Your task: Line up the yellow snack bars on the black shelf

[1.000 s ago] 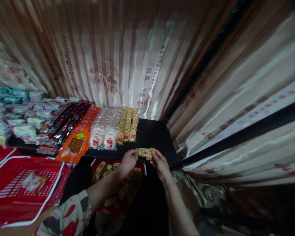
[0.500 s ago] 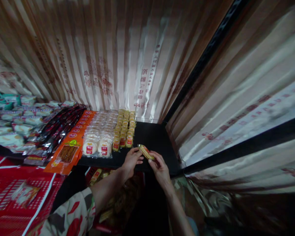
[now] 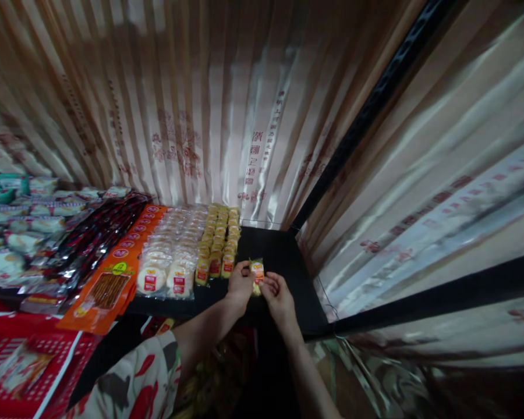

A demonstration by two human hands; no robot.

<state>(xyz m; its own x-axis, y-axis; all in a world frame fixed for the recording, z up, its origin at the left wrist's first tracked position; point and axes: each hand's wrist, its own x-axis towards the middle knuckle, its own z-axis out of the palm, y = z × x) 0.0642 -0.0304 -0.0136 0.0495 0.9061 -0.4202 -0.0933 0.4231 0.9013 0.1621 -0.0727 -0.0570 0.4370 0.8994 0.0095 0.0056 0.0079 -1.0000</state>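
Observation:
Between my two hands is a small yellow snack packet (image 3: 257, 271) with a red and white label, held upright with the label towards me. My left hand (image 3: 240, 286) pinches its left edge, and my right hand (image 3: 278, 295) grips its lower right side. Just left of them, similar yellow packets (image 3: 227, 265) stand in three rows on the black shelf (image 3: 268, 241). Beside those rows are clear bags of round white crackers (image 3: 179, 279) with red labels.
Farther left lie orange stick-snack packs (image 3: 109, 289), dark shiny packets (image 3: 85, 244) and white-green packets (image 3: 35, 224). A red basket (image 3: 70, 349) sits at lower left. Below my arms, more yellow packets are dim. Pleated curtains hang behind, with a black post (image 3: 367, 119) at right.
The yellow packet has turned from slanted to upright, its label now facing me. Both hands have come closer together around it. The view has shifted slightly.

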